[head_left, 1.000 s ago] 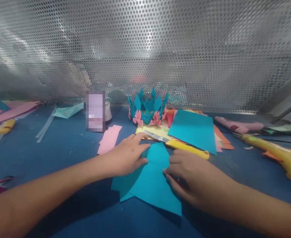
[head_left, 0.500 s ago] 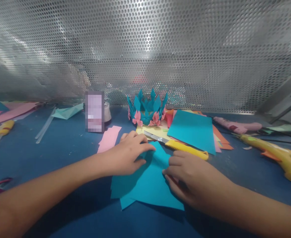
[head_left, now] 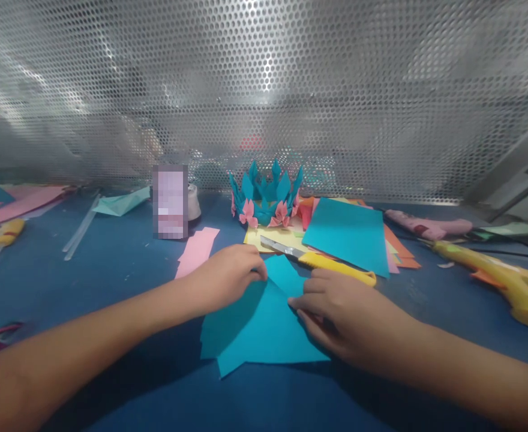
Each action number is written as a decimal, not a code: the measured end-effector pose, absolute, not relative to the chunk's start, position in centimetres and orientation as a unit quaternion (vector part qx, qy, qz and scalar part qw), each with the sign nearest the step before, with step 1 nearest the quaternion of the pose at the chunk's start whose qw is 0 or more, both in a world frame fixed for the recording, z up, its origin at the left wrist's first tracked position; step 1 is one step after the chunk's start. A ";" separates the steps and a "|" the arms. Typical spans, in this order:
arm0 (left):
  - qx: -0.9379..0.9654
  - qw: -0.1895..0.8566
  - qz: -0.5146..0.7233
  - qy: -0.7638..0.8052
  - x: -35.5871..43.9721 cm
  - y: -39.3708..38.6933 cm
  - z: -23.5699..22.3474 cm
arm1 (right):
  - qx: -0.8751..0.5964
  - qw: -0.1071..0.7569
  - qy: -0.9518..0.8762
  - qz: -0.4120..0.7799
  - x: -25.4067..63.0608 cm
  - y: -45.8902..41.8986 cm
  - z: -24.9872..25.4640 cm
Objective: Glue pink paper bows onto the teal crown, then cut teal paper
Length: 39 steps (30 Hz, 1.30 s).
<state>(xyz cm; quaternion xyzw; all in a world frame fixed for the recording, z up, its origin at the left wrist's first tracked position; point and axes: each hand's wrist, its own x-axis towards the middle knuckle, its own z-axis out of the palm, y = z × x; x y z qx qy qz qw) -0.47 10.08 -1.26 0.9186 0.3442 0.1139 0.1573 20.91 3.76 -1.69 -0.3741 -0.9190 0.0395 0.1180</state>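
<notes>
Several sheets of teal-blue paper [head_left: 264,336] lie overlapping on the table in front of me, with their edges at different angles. My left hand [head_left: 232,273] is closed at the upper left of the top sheet, thumb and fingers pinching its edge. Curled at the right side of the same sheet, my right hand [head_left: 340,306] has its fingertips together on the paper edge. Just beyond the hands lies a yellow utility knife [head_left: 336,267], its blade out and pointing left. A teal paper crown [head_left: 266,195] with pink bows stands behind it.
A stack with a blue sheet on top [head_left: 347,231] lies right of the crown. Glue guns, one pink [head_left: 428,225] and one yellow [head_left: 493,276], rest at the right. Pink paper strips [head_left: 198,249] and a phone [head_left: 170,204] stand left of centre. Perforated metal [head_left: 264,78] closes off the back.
My left hand's fingers have gone from spread over the sheet to pinched at its edge. The top sheet's near edge has lifted slightly away from me. My right hand has moved slightly left.
</notes>
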 end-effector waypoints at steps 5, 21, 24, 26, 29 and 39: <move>0.922 0.129 0.093 0.354 -1.1 10.1 -1.4 | -0.369 0.110 -0.921 0.059 21.0 4.0 -1.1; 0.950 0.044 0.081 0.299 -0.5 9.6 -0.8 | -0.393 0.118 -0.901 0.143 22.5 4.7 1.3; 0.962 0.012 0.088 0.257 -0.4 9.5 -1.2 | -0.350 0.124 -0.903 0.217 22.4 4.8 1.3; 0.966 0.005 0.078 0.245 -0.3 9.3 -1.3 | -0.318 0.096 -0.909 0.251 22.3 4.7 1.2; 0.969 0.073 0.057 0.230 -0.2 9.2 -1.3 | -0.323 0.069 -0.907 0.262 22.2 4.6 0.7; 0.913 0.318 0.044 0.252 -0.2 10.6 -1.3 | -0.377 0.136 -0.861 0.313 22.1 5.7 -0.7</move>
